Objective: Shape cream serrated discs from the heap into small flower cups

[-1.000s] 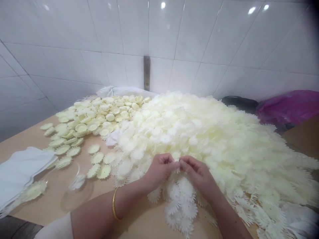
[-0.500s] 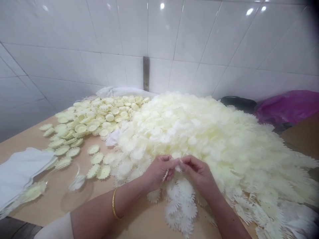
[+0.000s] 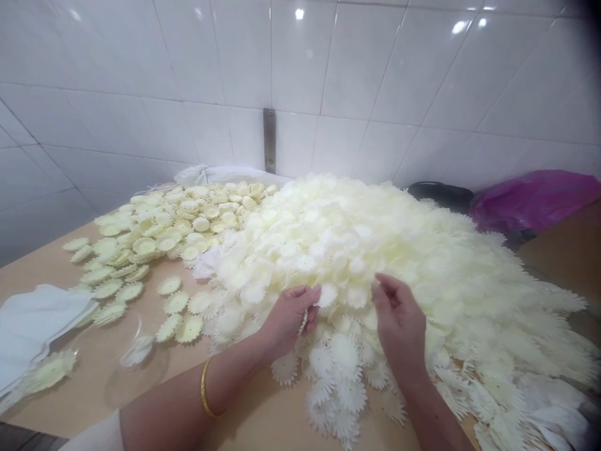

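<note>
My left hand (image 3: pixel 291 316) is closed, thumb and forefinger pinching the edge of a pale flower-shaped cutout (image 3: pixel 327 295) with a toothed rim. A bit of another toothed edge shows among its curled fingers. To the right, apart from it, my right hand (image 3: pixel 401 319) is raised before the big heap of pale cutouts (image 3: pixel 357 232). Its thumb and fingertips are pressed together; whether anything thin lies between them I cannot make out. Below and between the hands, a loose cluster of white cutouts (image 3: pixel 335 382) lies on the brown tabletop (image 3: pixel 253 407).
At the left lie many yellowish stacked cutouts (image 3: pixel 154 235), with white sheets (image 3: pixel 40 326) and a clear round item with a white tag (image 3: pixel 137 351) nearer me. A purple bag (image 3: pixel 535 200) and a dark object (image 3: pixel 441 195) stand behind the heap, against the tiled wall (image 3: pixel 211 50).
My hands have come apart: the right moved away to the right and slightly up, while the left stays with the cutout, now plainly visible. The view has shifted slightly.
</note>
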